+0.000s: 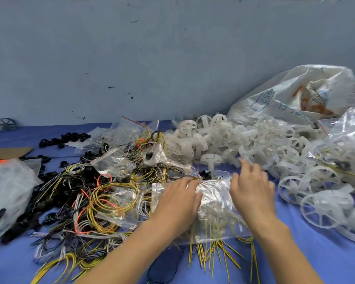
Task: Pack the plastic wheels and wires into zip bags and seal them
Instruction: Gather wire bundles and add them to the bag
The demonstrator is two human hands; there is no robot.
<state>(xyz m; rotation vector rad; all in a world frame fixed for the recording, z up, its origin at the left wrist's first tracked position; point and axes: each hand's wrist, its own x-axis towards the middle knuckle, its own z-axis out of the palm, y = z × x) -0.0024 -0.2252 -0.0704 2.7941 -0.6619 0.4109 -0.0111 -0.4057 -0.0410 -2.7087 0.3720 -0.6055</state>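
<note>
One clear zip bag (215,203), yellow wires (223,253) protruding, under unclenched left hand (180,199), right hand (252,191)

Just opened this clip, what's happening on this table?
A person works over a clear zip bag on the blue table. The left hand rests on the bag; the right hand, blurred, is at its right edge. Yellow wire ends stick out at the bag's near edge. A tangle of wires lies to the left, a pile of white wheels behind.
</note>
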